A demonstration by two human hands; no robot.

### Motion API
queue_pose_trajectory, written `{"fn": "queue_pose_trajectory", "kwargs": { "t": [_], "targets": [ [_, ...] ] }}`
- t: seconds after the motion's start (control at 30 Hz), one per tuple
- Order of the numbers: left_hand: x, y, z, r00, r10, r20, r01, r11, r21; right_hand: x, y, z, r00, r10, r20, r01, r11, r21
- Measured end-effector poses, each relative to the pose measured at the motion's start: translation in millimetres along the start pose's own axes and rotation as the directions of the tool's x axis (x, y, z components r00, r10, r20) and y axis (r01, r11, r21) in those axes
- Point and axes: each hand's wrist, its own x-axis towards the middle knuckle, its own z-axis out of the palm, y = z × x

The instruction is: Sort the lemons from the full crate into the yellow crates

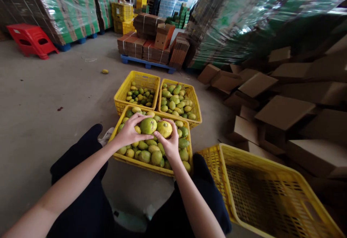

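Note:
My left hand (130, 130) is closed around a green fruit (148, 126) that looks like a small papaya, thumb below and fingers above. A yellower fruit of the same kind (164, 129) is gripped in my right hand (170, 142), its stem end facing me. The two fruits are held side by side, nearly touching. Beneath them is a yellow plastic crate (151, 167) filled with green and yellow fruit, standing between my knees. Part of its contents is hidden by my hands.
Two yellow crates with fruit, one left (119, 102) and one right (195, 102), stand behind. A slatted crate (226, 180) is at my right beside piled cardboard boxes (284, 111). A red stool (32, 41), loose fruit (104, 71) and a blue pallet (148, 64) lie farther off.

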Motion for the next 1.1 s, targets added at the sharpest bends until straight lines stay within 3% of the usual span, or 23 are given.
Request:
{"fn": "queue_pose_trajectory", "kwargs": {
  "t": [0.23, 0.47, 0.6, 0.7, 0.8, 0.93, 1.03, 1.1],
  "targets": [
    [-1.4, -2.6, 7.3, 0.997, -0.069, -0.016, 0.067, 0.992, -0.102, -0.1, 0.2, -0.1, 1.000, -0.015, -0.020, 0.014, 0.999, -0.032],
    [-2.1, -0.7, 8.5, 0.997, -0.061, -0.051, 0.054, 0.991, -0.120, -1.8, -2.0, 0.3, 1.000, -0.030, 0.003, 0.030, 0.999, -0.023],
    [-2.2, 2.5, 12.9, 0.972, -0.229, -0.056, 0.196, 0.915, -0.352, -3.2, 2.4, -2.1, 1.000, 0.011, 0.006, -0.012, 0.998, 0.067],
    [0.6, 1.3, 18.6, 0.897, -0.442, 0.000, 0.336, 0.680, -0.652, -4.0, 7.7, 1.7, 0.996, 0.088, 0.002, -0.087, 0.984, 0.154],
    [6.5, -1.7, 22.5, 0.769, -0.634, 0.087, 0.393, 0.360, -0.846, -4.6, 10.1, 11.1, 0.967, 0.253, -0.037, -0.235, 0.937, 0.260],
    [15.5, -1.4, 23.5, 0.605, -0.768, 0.212, 0.410, 0.072, -0.909, -1.7, 14.0, 15.3, 0.833, 0.553, 0.002, -0.486, 0.730, 0.482],
    [19.0, 3.1, 25.0, 0.533, -0.793, 0.295, 0.433, -0.044, -0.900, 3.3, 23.1, 5.3, 0.712, 0.698, 0.070, -0.599, 0.552, 0.580],
    [19.5, 6.5, 27.1, 0.489, -0.807, 0.332, 0.453, -0.090, -0.887, 6.7, 29.7, -2.6, 0.665, 0.742, 0.083, -0.621, 0.488, 0.613]
  ]
}}
